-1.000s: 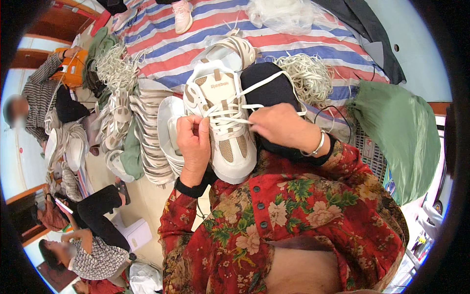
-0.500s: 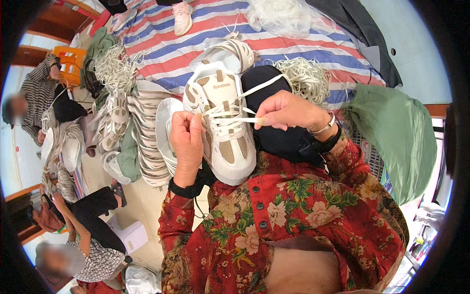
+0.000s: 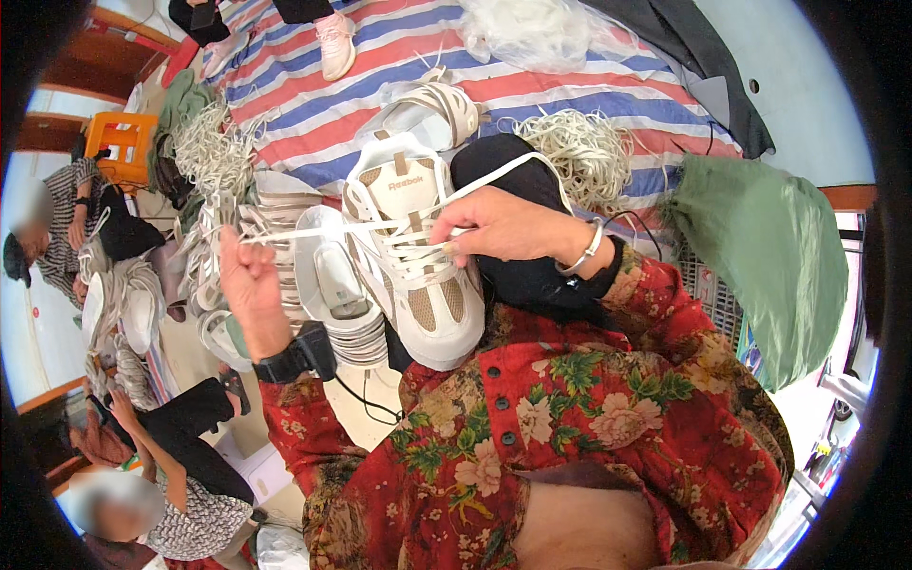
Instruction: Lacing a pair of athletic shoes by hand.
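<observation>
Tarpaulin, striped red, blue and white, covers the floor under heaped laces. Left hand grips a lace end; right hand pinches the sneaker lacing.

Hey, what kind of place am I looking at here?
Probably an informal shoe-finishing workshop. The left hand pulls a lace through a white sneaker that the right hand steadies; stacked shoes and lace bundles lie on a striped tarp, with other people seated nearby.
</observation>
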A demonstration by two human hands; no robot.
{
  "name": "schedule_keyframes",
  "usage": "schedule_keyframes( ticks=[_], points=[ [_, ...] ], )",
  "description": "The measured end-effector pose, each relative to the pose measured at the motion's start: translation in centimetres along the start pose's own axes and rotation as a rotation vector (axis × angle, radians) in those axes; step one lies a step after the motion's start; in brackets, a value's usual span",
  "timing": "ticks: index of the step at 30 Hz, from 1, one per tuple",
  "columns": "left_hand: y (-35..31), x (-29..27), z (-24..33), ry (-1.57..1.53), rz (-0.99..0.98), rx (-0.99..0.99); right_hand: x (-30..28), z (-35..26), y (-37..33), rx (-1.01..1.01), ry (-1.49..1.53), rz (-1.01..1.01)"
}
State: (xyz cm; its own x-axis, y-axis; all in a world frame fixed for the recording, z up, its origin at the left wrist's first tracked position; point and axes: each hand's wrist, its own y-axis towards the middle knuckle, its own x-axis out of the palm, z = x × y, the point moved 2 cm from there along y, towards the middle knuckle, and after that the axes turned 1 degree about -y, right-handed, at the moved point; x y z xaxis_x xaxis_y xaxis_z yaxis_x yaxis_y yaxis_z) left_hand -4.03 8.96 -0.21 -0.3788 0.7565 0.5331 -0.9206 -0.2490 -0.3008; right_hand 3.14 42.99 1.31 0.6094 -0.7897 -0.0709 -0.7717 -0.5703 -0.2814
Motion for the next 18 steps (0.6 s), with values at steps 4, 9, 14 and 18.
schedule_keyframes(
  ticks=[4, 9, 14, 18],
  points=[
    [-1.3, -0.2, 1.9, 0.078, 0.008, 0.079, 1.1, 1.4, 1.2, -0.083, 0.087, 0.1],
    [-3.3, 1.6, 2.0, 0.242, -0.034, 0.173, 2.5, 1.1, -0.2, -0.315, -0.502, 0.465],
    [-3.0, 0.3, 1.6, 0.267, -0.046, 0.163, 2.6, 1.4, -0.3, -0.384, -0.452, 0.528],
    [-2.9, -0.2, 1.0, 0.283, -0.026, 0.16, 2.1, 1.1, 0.5, -0.184, -0.3, 0.424]
  ],
)
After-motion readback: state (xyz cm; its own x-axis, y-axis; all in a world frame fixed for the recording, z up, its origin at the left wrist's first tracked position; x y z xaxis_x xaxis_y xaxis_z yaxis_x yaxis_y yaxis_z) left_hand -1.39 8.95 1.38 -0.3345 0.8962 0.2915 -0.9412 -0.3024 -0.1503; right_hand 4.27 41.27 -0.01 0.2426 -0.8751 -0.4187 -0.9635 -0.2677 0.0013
